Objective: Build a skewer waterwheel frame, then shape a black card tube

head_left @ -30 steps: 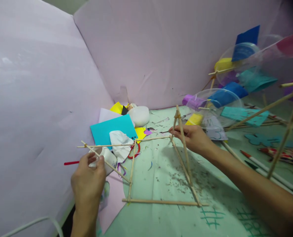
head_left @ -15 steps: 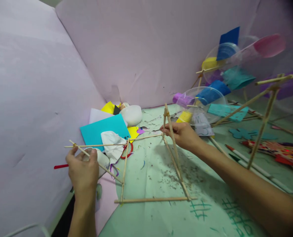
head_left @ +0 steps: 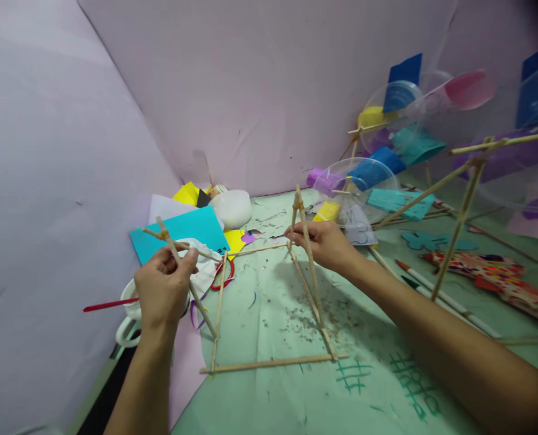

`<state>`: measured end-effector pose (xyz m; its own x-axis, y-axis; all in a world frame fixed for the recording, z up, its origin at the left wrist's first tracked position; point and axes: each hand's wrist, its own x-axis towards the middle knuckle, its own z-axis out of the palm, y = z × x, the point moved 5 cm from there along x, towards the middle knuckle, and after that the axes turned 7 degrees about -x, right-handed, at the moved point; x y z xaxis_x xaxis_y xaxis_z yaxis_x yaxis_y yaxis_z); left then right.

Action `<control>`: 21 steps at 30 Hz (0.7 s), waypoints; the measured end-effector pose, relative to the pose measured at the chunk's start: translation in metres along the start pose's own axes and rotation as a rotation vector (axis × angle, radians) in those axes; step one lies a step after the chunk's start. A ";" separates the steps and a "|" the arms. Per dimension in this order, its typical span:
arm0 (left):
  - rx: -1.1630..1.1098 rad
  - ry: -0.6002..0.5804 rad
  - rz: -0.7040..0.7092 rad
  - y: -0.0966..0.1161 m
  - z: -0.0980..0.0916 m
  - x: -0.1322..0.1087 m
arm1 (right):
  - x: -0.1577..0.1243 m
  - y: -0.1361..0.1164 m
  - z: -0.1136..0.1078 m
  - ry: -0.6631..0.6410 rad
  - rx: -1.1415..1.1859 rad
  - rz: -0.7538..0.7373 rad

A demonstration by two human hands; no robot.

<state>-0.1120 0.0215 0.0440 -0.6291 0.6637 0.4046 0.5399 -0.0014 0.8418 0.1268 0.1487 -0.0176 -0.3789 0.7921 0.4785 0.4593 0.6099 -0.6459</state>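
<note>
A frame of thin wooden sticks (head_left: 273, 364) lies on the pale green table, with two sticks joined into an upright peak (head_left: 298, 205) on its right side. My left hand (head_left: 162, 287) grips a pair of sticks (head_left: 196, 301) that cross near their tops, their lower ends running to the frame's left side. They lean a little to the left. Beside the right peak, my right hand (head_left: 325, 241) is closed at the frame's far right corner, fingertips pinching the sticks there. The peak's sticks partly cover those fingers.
Left of the frame stand a white cup (head_left: 130, 302) and a red-handled brush (head_left: 110, 304). Behind are turquoise paper (head_left: 182, 226), crumpled white tissue (head_left: 203, 278) and red scissors (head_left: 227, 275). At right, another stick structure (head_left: 463, 223) carries clear plastic discs and coloured paper.
My left hand has swung the crossed sticks up and to the right, so they stand steeper. My right hand keeps its hold at the far corner. The view has shifted slightly.
</note>
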 end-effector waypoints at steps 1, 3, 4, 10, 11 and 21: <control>0.044 0.021 0.024 0.000 0.001 0.001 | 0.000 0.000 0.000 0.001 0.002 0.003; 0.121 0.060 0.056 -0.002 0.004 0.002 | 0.000 0.001 0.000 0.004 0.006 0.009; 0.149 0.067 0.059 -0.003 0.006 0.002 | 0.000 0.001 0.000 0.007 0.005 0.010; 0.200 0.099 0.072 -0.005 0.012 -0.005 | -0.001 0.001 0.000 0.016 -0.041 0.031; 0.171 0.095 0.064 -0.005 0.013 -0.007 | -0.001 0.002 0.000 0.023 -0.045 0.033; -0.029 0.001 -0.045 -0.026 0.025 -0.006 | -0.002 0.010 0.003 0.046 -0.021 0.033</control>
<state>-0.1082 0.0364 0.0109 -0.6528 0.6631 0.3662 0.4947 0.0071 0.8690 0.1297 0.1530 -0.0267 -0.3262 0.8120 0.4841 0.4881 0.5832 -0.6493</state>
